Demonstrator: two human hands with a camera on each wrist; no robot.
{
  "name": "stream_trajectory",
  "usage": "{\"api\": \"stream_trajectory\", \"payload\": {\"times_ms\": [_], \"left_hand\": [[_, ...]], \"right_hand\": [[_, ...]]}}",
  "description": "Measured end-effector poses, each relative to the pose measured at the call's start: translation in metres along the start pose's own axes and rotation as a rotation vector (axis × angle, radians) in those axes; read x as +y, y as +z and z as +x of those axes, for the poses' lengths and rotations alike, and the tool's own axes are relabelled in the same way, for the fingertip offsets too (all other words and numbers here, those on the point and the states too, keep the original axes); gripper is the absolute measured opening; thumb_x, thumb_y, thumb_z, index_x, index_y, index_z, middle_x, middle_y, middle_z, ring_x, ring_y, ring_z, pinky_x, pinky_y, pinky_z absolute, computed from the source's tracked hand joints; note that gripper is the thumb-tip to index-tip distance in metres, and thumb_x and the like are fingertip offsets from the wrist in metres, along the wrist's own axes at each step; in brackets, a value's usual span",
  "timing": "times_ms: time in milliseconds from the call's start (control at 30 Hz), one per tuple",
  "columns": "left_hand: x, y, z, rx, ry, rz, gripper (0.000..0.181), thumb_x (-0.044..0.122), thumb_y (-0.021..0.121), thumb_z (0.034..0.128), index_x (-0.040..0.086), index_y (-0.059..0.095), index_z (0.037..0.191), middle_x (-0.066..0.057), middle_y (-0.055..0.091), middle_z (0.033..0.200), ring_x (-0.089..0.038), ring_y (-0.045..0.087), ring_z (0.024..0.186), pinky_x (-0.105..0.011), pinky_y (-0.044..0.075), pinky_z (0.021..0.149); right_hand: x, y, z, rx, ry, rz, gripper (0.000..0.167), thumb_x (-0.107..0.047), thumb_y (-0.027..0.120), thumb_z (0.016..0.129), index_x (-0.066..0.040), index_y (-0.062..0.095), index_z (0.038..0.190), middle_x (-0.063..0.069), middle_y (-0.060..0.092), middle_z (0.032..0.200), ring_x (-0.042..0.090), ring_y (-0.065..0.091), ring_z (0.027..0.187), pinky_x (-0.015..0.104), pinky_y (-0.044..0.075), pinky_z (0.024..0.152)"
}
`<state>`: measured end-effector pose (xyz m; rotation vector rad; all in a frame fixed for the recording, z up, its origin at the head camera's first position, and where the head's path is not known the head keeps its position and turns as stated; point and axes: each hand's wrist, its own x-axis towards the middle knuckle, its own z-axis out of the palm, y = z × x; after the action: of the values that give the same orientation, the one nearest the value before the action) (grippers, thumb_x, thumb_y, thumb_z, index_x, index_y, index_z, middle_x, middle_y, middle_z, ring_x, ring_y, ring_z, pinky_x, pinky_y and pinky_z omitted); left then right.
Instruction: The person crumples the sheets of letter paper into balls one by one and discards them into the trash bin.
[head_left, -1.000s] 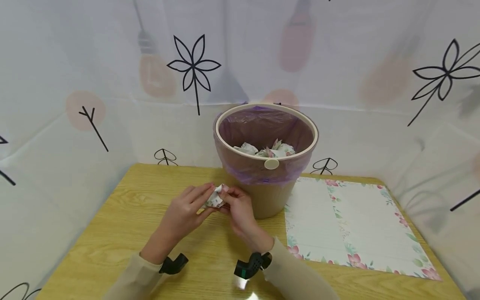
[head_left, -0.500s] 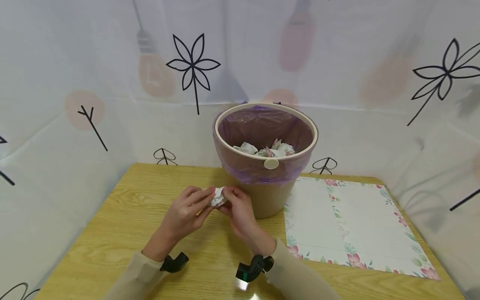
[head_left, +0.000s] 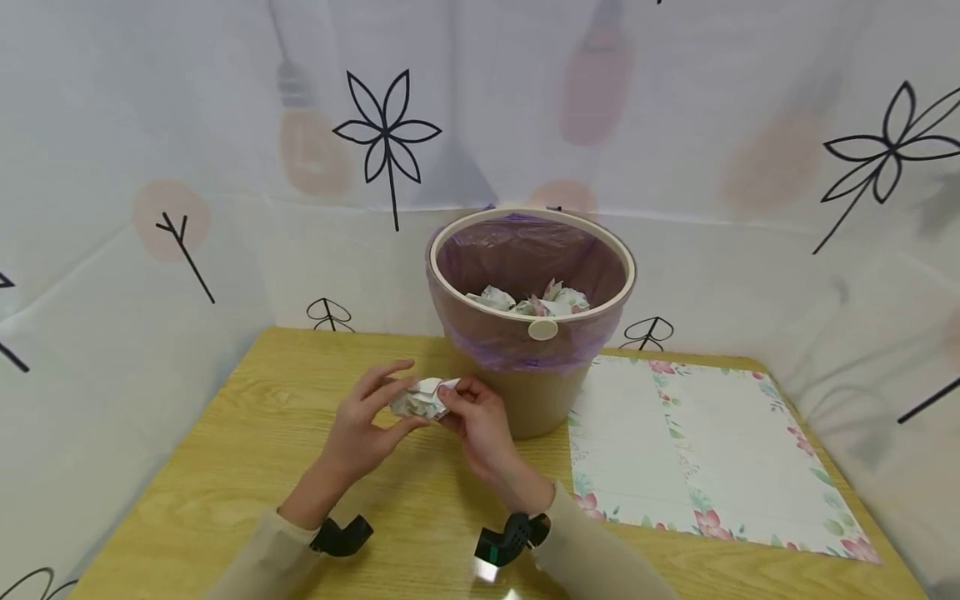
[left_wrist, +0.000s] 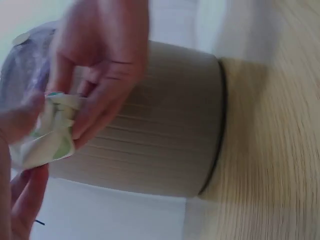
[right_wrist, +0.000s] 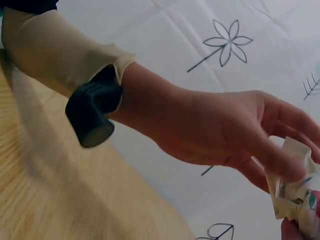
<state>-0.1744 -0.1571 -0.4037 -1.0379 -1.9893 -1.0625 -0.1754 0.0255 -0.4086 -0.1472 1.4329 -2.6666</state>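
Over the table in the head view, a crumpled sheet of floral paper point(head_left: 416, 402) is held between both hands. My left hand point(head_left: 362, 429) holds its left end, thumb below and fingers above, some fingers raised off it. My right hand point(head_left: 483, 427) pinches the right end between thumb and fingers. In the left wrist view the crumpled paper point(left_wrist: 52, 132) shows white with green print. The right wrist view shows the left thumb lying on the crumpled paper point(right_wrist: 295, 192), which is cut off at the frame edge.
Just behind the hands stands a beige bin point(head_left: 528, 396) with a purple liner, holding several crumpled papers point(head_left: 562, 298). Flat floral sheets point(head_left: 705, 450) lie to its right on the wooden table point(head_left: 277, 417). A patterned cloth point(head_left: 510, 100) hangs at the back.
The left fingers have loosened and shifted slightly left, showing more of the crumpled paper, which looks longer now. My right hand keeps its pinch, nearly in place.
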Motion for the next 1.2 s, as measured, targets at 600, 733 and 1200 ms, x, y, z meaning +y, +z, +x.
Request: {"api": "stream_trajectory", "payload": {"times_ms": [600, 733, 1200], "left_hand": [[-0.008, -0.018, -0.002, -0.124, -0.373, -0.898, 0.018, -0.001, 0.077, 0.0828, 0.008, 0.079, 0.098, -0.008, 0.067, 0.112, -0.022, 0.062, 0.102, -0.030, 0.058, 0.074], [-0.008, -0.017, 0.000, -0.120, -0.348, -0.829, 0.010, -0.001, 0.081, 0.0783, 0.004, 0.075, 0.085, -0.006, 0.066, 0.100, -0.020, 0.061, 0.091, -0.029, 0.057, 0.069], [-0.008, 0.004, -0.004, 0.096, -0.344, -0.565, 0.025, -0.024, 0.079, 0.0645, -0.003, 0.065, 0.066, -0.005, 0.065, 0.074, -0.012, 0.063, 0.072, -0.026, 0.057, 0.065]], "right_hand": [[-0.004, -0.008, -0.007, -0.190, 0.048, 0.071, 0.031, 0.009, 0.050, 0.098, -0.015, 0.061, 0.081, 0.001, 0.073, 0.100, 0.013, 0.068, 0.089, 0.024, 0.055, 0.075], [-0.001, -0.010, -0.007, -0.222, -0.001, 0.031, 0.028, 0.005, 0.058, 0.096, -0.016, 0.062, 0.079, 0.001, 0.074, 0.103, 0.015, 0.069, 0.097, 0.025, 0.056, 0.078], [0.003, -0.002, -0.008, -0.036, -0.094, -0.088, 0.032, 0.017, 0.062, 0.088, -0.012, 0.063, 0.075, 0.027, 0.067, 0.118, 0.022, 0.068, 0.104, 0.028, 0.057, 0.078]]}}
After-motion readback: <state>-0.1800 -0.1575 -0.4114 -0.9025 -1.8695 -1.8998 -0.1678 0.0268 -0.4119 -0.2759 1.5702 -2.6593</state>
